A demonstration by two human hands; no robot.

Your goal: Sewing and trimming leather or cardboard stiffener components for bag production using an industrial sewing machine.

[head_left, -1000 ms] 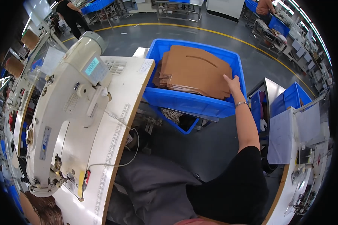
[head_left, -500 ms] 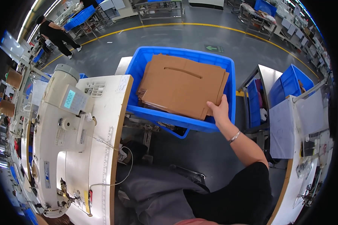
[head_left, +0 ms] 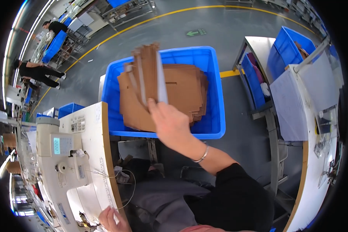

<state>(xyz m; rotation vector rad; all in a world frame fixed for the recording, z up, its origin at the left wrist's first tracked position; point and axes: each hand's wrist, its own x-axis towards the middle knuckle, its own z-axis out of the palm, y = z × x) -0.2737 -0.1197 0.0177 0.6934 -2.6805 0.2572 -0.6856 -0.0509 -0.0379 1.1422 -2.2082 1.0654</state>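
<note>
My right hand (head_left: 170, 123) grips a stack of brown panels (head_left: 147, 73) near its lower end. The stack stands on edge, fanned at the top, with white or pale faces showing between the brown layers. Beneath it, more brown panels (head_left: 185, 92) lie flat in a pile inside a blue plastic bin (head_left: 166, 135); the top one has a narrow slot. Down at the lower left, my left hand (head_left: 113, 219) rests at the edge of the white sewing table (head_left: 94, 154), fingers loosely apart and nothing visible in them. It is close to the sewing machine (head_left: 52, 166).
A thin cable (head_left: 134, 183) loops off the table edge. To the right stand a rack with blue bins (head_left: 290, 48) and another white worktable (head_left: 303, 181) with hanging paper sheets (head_left: 290, 106). Two people work at the far left, beyond the yellow floor line (head_left: 143, 21).
My right hand has lifted a stack of panels off the pile and swung it left and upright. My left hand has come into view by the sewing table. The view has shifted.
</note>
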